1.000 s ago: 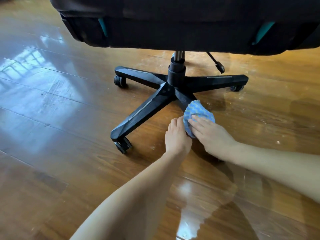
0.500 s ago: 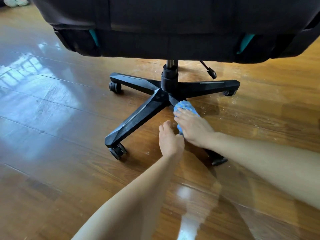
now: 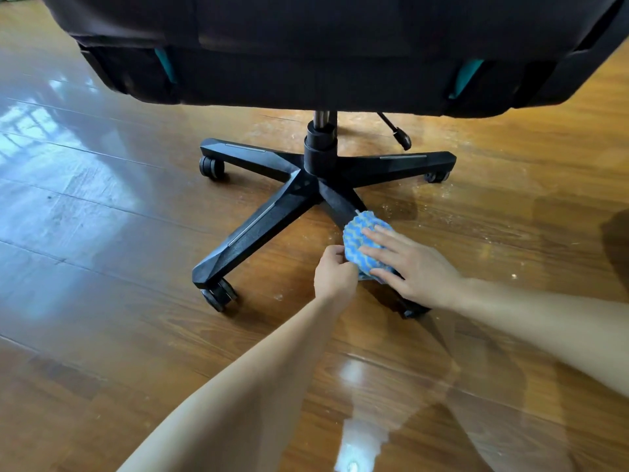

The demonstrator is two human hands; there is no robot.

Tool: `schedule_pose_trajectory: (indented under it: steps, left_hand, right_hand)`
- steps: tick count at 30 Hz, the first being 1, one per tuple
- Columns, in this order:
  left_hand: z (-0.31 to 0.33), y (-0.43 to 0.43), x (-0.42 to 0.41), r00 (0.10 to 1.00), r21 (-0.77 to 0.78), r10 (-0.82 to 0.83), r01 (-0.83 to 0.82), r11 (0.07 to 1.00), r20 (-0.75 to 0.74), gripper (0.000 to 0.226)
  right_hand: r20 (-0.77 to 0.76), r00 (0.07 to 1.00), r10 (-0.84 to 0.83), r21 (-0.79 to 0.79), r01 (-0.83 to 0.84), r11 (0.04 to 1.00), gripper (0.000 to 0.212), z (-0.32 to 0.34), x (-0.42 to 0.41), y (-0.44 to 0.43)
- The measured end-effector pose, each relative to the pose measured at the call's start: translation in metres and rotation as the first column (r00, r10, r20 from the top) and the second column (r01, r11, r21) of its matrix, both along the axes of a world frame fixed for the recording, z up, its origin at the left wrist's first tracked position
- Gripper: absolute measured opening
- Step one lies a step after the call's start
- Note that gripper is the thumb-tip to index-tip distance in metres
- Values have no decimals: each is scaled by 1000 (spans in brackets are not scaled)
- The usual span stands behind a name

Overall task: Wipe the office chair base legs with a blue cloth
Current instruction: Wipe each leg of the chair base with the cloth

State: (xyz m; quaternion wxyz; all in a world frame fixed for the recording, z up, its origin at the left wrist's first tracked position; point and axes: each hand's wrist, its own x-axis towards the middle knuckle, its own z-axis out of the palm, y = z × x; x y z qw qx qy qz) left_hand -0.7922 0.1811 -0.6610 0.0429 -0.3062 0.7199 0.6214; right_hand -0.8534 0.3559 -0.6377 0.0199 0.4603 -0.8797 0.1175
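Cloth work is happening on the near-right leg point(image 3: 340, 203) of the chair base. The blue cloth point(image 3: 363, 238) is lying draped over it, the right hand point(image 3: 417, 267) pressing down with fingers spread, the left hand point(image 3: 332, 274) pinching the cloth's edge with curled fingers. Wrapping the cloth round the leg's sides and dragging it toward the caster is looking wisest. No brand or writing is showing.

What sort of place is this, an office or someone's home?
Likely a home or office, hard to say which: a glossy wooden plank floor, a black star-shaped office chair base on castors, and window light mirrored in the floor.
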Motion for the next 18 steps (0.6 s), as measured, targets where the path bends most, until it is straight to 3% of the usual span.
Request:
schedule_pose_trajectory:
  steps: [3,6,8,10,13,16,18]
  left_hand:
    - [2,10,-2,999,53,-6,8,999,-32,44]
    - [4,10,-3,983,233,179,-166,958,-35,34]
    - [11,3,-4,951,376,309,-279,884,-22,20]
    - [20,-5,-6,932,474,363,-312,823,-18,16]
    - [28,-22,-11,920,520,390,-318,793,-32,24]
    - [28,-42,-18,877,549,477,-372,748,-56,25]
    - [32,-50,-19,830,544,554,-436,717,-64,24]
  right_hand:
    - [-14,997,-74,-116,72,991,35,6,15,9]
    - [188,950,-248,-311,297,903,24,20,12,-11]
    - [449,841,-303,-407,494,768,17,30,4,-36]
    - [672,694,-256,-427,646,633,8,37,-4,-61]
    - [851,510,-128,-373,756,538,16,44,-14,-97]
    - [931,362,34,-319,768,556,30,47,-17,-130]
    - [905,426,-1,-324,689,649,46,46,-10,-149]
